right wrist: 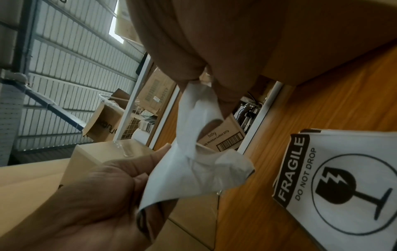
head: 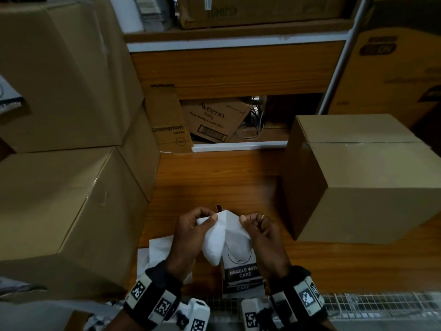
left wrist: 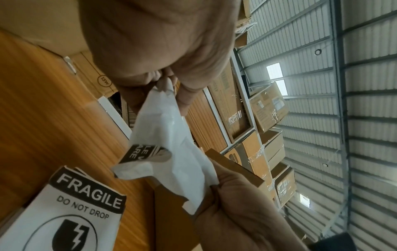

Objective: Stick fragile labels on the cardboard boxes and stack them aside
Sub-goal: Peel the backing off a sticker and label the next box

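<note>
Over the table's front edge, both hands hold one white fragile label (head: 235,237) printed "HANDLE WITH CARE". My left hand (head: 210,217) pinches the white backing sheet (head: 213,244), which curls away from the label. My right hand (head: 245,219) pinches the label's top corner. The left wrist view shows the peeled sheet (left wrist: 171,152) stretched between the two hands, and the right wrist view shows the same sheet (right wrist: 197,163). A plain cardboard box (head: 358,177) stands at the right. Two larger boxes (head: 62,199) are stacked at the left.
More "FRAGILE DO NOT DROP" labels (left wrist: 64,212) lie on the wooden table (head: 214,182) under my hands, also visible as a label stack (right wrist: 343,178). Printed cartons (head: 214,120) fill a shelf opening behind. A wire grid (head: 370,304) runs along the front right edge.
</note>
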### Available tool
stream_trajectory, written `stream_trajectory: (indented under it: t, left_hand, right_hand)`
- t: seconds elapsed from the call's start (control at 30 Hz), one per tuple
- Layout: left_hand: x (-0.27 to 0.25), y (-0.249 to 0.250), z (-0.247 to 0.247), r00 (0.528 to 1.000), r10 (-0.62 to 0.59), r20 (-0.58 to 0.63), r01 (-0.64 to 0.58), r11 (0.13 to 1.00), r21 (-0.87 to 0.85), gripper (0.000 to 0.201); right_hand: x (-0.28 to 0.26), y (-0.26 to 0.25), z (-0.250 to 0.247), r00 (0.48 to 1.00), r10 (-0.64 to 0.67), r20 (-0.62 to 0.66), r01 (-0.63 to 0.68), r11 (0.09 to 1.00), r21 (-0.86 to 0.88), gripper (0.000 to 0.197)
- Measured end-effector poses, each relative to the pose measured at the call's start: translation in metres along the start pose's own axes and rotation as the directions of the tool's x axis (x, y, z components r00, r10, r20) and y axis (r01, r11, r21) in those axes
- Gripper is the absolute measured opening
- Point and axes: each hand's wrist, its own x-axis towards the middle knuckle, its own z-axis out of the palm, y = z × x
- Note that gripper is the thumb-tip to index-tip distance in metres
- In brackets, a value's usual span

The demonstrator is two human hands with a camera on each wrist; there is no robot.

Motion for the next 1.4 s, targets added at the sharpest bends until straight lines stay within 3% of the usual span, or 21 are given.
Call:
stream_trajectory:
  t: [0.23, 0.4, 0.5, 0.57, 0.67, 0.77, 0.93, 1.1, 1.27, 1.37, 1.4]
  left_hand:
    - [0.007, 0.007, 0.005, 0.999, -0.008, -0.05, 0.004, 0.995, -0.096, 0.009]
    - [0.017, 0.009, 0.005, 0.999, 0.025, -0.045, -0.027, 0.998, -0.055, 0.011]
    - [0.018, 0.008, 0.008, 0.999, 0.022, -0.047, -0.024, 0.999, -0.036, 0.01]
    - [0.018, 0.005, 0.01, 0.998, 0.044, -0.034, -0.044, 0.999, 0.004, 0.01]
    - [0.016, 0.002, 0.018, 0.996, 0.078, -0.032, -0.076, 0.996, 0.053, 0.009]
    - [0.014, -0.001, 0.025, 0.993, 0.089, -0.077, -0.081, 0.991, 0.107, 0.006]
    - [0.012, 0.002, 0.041, 0.991, 0.107, -0.083, -0.091, 0.98, 0.177, 0.008]
    - [-0.004, 0.028, 0.057, 0.992, -0.125, -0.024, 0.123, 0.99, -0.073, 0.015]
    - [-0.013, 0.045, 0.07, 0.987, -0.158, -0.024, 0.148, 0.96, -0.237, 0.014]
    - [-0.017, 0.047, 0.079, 0.987, -0.137, -0.083, 0.12, 0.976, -0.184, 0.013]
    - [-0.018, 0.044, 0.081, 0.986, -0.134, -0.096, 0.117, 0.979, -0.164, 0.013]
  right_hand:
    - [0.005, -0.004, 0.0, 0.999, 0.03, 0.014, -0.032, 0.988, 0.153, 0.022]
    - [0.0, -0.022, -0.003, 0.998, 0.045, 0.037, -0.049, 0.993, 0.11, 0.046]
    - [-0.005, -0.025, -0.006, 0.988, 0.021, 0.155, -0.019, 1.0, -0.015, 0.056]
    - [-0.011, -0.023, -0.005, 0.985, 0.01, 0.173, 0.019, 0.986, -0.166, 0.044]
    - [-0.017, -0.028, -0.004, 0.987, -0.046, 0.155, 0.074, 0.981, -0.181, 0.012]
    - [-0.021, -0.04, -0.01, 0.983, -0.041, 0.179, 0.051, 0.997, -0.053, 0.037]
    - [-0.008, -0.031, -0.026, 0.97, -0.092, 0.225, 0.144, 0.963, -0.227, 0.012]
    - [0.011, -0.04, -0.057, 0.991, -0.05, 0.126, 0.051, 0.999, -0.002, 0.042]
    - [0.01, -0.054, -0.07, 0.991, -0.034, 0.131, 0.03, 0.999, 0.027, 0.038]
    - [0.005, -0.059, -0.076, 0.973, -0.01, 0.229, 0.011, 1.0, -0.001, 0.061]
    - [0.002, -0.061, -0.078, 0.962, -0.014, 0.274, 0.021, 1.0, -0.021, 0.057]
